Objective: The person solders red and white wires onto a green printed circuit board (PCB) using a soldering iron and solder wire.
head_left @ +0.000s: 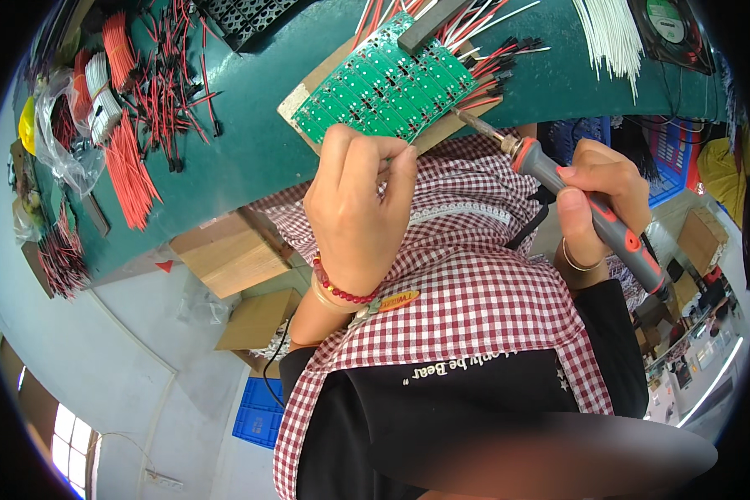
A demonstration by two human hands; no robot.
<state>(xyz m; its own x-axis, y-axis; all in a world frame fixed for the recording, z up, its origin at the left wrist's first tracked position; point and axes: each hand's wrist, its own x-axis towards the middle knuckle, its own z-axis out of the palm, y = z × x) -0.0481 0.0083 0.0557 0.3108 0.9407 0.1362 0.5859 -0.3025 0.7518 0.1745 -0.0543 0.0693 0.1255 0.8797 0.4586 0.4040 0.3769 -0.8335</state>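
Observation:
A green circuit board panel (383, 92) with rows of pads lies tilted on a tan backing board (295, 102) at the table's near edge. A dark bar (430, 27) rests across its far side, where red and white wires (473, 25) fan out. My left hand (354, 204) is closed in a pinch over the panel's near edge; whatever lies between thumb and forefinger is too small to make out. Wrapped in my right hand (604, 196) is a grey and red soldering iron (546, 167). Its tip points up-left, close to the panel's right corner, and contact cannot be judged.
On the green table (246, 108), bundles of red wires (129, 171) and loose red-black wires (171, 75) lie at left. White wires (608, 37) and a round-labelled black spool (665, 23) sit at far right. Blue crates (671, 154) and cardboard boxes (258, 319) stand below table height.

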